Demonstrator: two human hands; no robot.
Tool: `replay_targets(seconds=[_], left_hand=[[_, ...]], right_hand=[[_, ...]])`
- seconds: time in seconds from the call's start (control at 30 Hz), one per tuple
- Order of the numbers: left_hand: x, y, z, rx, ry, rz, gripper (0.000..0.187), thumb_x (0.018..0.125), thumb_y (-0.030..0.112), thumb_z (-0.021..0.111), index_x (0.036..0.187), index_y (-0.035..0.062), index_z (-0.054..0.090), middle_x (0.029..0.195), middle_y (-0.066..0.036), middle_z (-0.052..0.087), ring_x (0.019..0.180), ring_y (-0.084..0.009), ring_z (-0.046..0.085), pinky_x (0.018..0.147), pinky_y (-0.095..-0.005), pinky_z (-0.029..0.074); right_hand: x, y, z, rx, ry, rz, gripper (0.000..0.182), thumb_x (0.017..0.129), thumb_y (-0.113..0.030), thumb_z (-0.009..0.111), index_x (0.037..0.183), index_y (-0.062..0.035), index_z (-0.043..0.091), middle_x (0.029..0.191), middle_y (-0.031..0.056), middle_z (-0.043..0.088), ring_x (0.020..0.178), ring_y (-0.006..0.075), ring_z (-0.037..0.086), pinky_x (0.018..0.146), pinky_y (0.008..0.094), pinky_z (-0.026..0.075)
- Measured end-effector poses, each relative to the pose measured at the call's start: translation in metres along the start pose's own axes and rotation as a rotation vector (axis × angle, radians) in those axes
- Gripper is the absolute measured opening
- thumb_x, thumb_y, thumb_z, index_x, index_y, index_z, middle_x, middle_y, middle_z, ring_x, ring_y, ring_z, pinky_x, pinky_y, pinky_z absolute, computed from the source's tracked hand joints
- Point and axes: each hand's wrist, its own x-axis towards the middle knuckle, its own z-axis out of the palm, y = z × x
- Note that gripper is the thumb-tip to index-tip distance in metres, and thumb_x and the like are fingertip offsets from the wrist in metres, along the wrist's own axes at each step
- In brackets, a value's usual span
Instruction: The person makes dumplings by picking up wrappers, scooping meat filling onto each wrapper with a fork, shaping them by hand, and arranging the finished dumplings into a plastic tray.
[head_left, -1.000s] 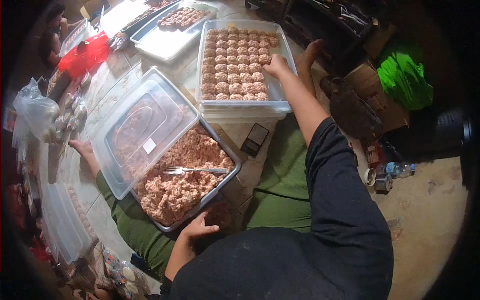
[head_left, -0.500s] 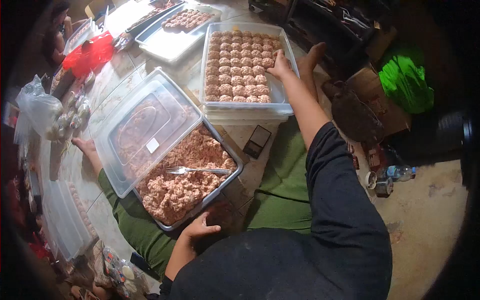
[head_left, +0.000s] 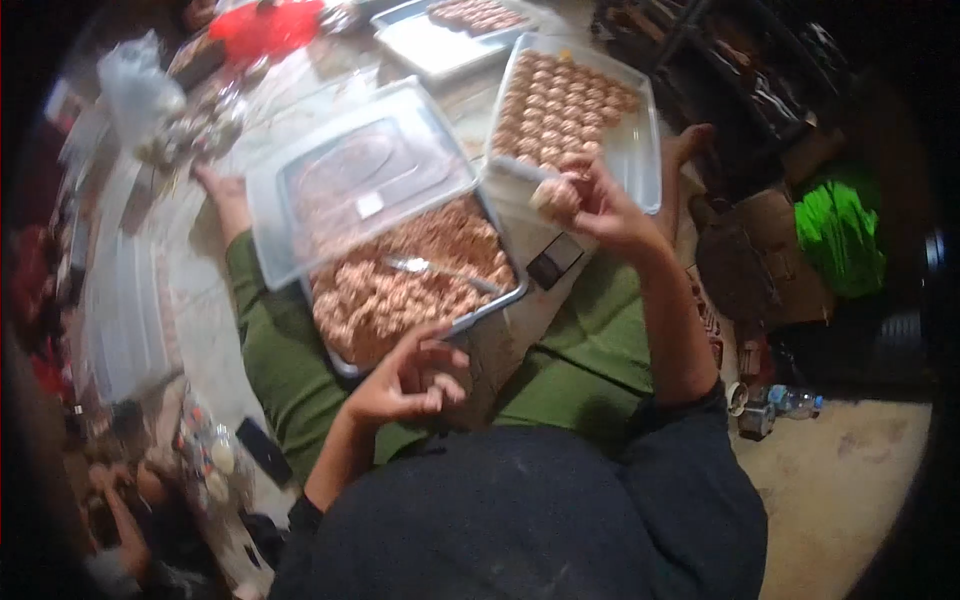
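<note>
My right hand (head_left: 612, 212) grips a pinkish-brown meatball (head_left: 555, 200) between its fingers, just off the near edge of a clear plastic container (head_left: 652, 140). Rows of shaped meatballs (head_left: 550, 105) fill much of that container, while its right side shows bare base. Nearer my lap stands a grey tub (head_left: 515, 295) of coarse meat mixture (head_left: 370, 300), with a fork (head_left: 440, 272) lying on top. Its translucent lid (head_left: 270, 225) rests askew over the far left part. Beside the tub's near edge, my left hand (head_left: 405, 385) is open, fingers loosely bent and apart, holding nothing.
A small dark flat box (head_left: 555, 262) lies between the tub and my leg. Another tray (head_left: 430, 55) of meatballs is at the back. Bagged items (head_left: 190, 125) and a red plastic bag (head_left: 265, 30) sit left. Part of another person (head_left: 125, 515) shows at lower left.
My right hand has come back from the container's right side toward me, now with a meatball in it. My left hand has risen beside the tub. The camera view has shifted.
</note>
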Motion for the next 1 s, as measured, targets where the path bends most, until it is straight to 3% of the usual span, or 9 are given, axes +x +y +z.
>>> replay_targets(seconds=[0.1,0.23,0.33,0.47,0.5,0.67,0.87,0.9,1.0], left_hand=[[-0.001,0.009,0.011,0.095,0.135,0.078,0.102,0.074,-0.002,0.076,0.151,0.0175,0.012,0.130,-0.017,0.043,0.098,-0.0243,0.065,0.070,-0.0238,0.054],[-0.005,0.007,0.019,0.409,0.162,0.257,0.105,0.071,0.000,0.080,0.151,0.0129,0.013,0.143,-0.016,0.035,0.115,-0.0175,0.051,0.094,-0.0302,0.046],[-0.018,0.005,0.021,0.315,0.409,0.218,0.103,0.070,0.001,0.082,0.150,0.0095,0.017,0.128,-0.013,0.052,0.103,-0.0131,0.056,0.086,-0.0266,0.047],[-0.034,0.010,0.019,0.549,0.441,0.317,0.065,0.073,0.001,0.080,0.129,0.0023,0.048,0.084,-0.002,0.063,0.071,-0.0063,0.056,0.064,-0.0209,0.047],[-0.034,0.013,0.025,0.573,0.509,0.351,0.036,0.076,0.000,0.077,0.108,0.0015,0.060,0.083,-0.001,0.063,0.073,-0.0046,0.056,0.064,-0.0206,0.047],[-0.035,0.012,0.024,0.742,0.715,0.475,0.012,0.081,0.002,0.073,0.081,0.0047,0.061,0.076,0.000,0.062,0.068,-0.0042,0.059,0.059,-0.0215,0.050],[-0.037,0.024,0.034,0.620,0.850,0.367,0.019,0.079,0.007,0.076,0.082,0.0073,0.057,0.073,0.000,0.060,0.064,-0.0045,0.058,0.057,-0.0202,0.049],[-0.035,0.014,0.008,0.912,0.728,0.604,0.051,0.076,0.005,0.078,0.119,0.0053,0.052,0.085,-0.004,0.061,0.075,-0.0070,0.059,0.071,-0.0228,0.050],[-0.035,0.020,0.021,0.886,0.722,0.516,0.101,0.075,0.004,0.078,0.144,0.0086,0.005,0.092,-0.006,0.061,0.080,-0.0101,0.058,0.077,-0.0251,0.049]], right_hand=[[-0.022,0.001,0.098,0.074,-0.276,-0.050,0.059,0.077,0.009,0.058,0.128,-0.0044,0.034,0.110,0.0125,0.059,0.102,0.0192,0.059,0.087,0.0309,0.049],[-0.039,0.001,0.173,-0.313,-0.410,0.001,0.066,0.074,0.005,0.069,0.128,-0.0076,0.034,0.110,0.0161,0.062,0.099,0.0273,0.063,0.083,0.0363,0.051],[-0.028,-0.011,0.176,-0.282,-0.394,0.091,0.068,0.074,0.010,0.068,0.132,-0.0090,0.037,0.117,0.0116,0.057,0.106,0.0229,0.061,0.082,0.0327,0.056],[0.031,0.049,0.128,-0.925,-0.102,-0.230,0.029,0.077,-0.008,0.072,0.104,-0.0007,0.063,0.107,0.0178,0.063,0.095,0.0301,0.064,0.079,0.0369,0.053],[0.038,0.060,0.124,-0.947,-0.108,-0.183,0.028,0.077,-0.009,0.072,0.102,-0.0012,0.064,0.103,0.0180,0.065,0.092,0.0311,0.065,0.078,0.0378,0.053],[0.050,0.096,0.131,-0.991,-0.112,-0.051,0.027,0.077,-0.011,0.072,0.102,-0.0049,0.067,0.094,0.0179,0.068,0.085,0.0299,0.067,0.074,0.0381,0.052],[0.026,0.065,0.126,-0.953,0.091,-0.142,0.037,0.084,-0.003,0.062,0.120,-0.0109,0.062,0.106,0.0183,0.065,0.091,0.0254,0.066,0.077,0.0342,0.051],[0.016,0.049,0.126,-0.808,0.052,-0.123,0.042,0.086,-0.002,0.061,0.127,-0.0101,0.059,0.112,0.0162,0.064,0.093,0.0218,0.064,0.080,0.0332,0.050],[-0.013,0.030,0.136,-0.402,0.000,-0.005,0.036,0.086,0.000,0.060,0.122,-0.0091,0.063,0.093,0.0127,0.065,0.082,0.0232,0.063,0.075,0.0288,0.049]])
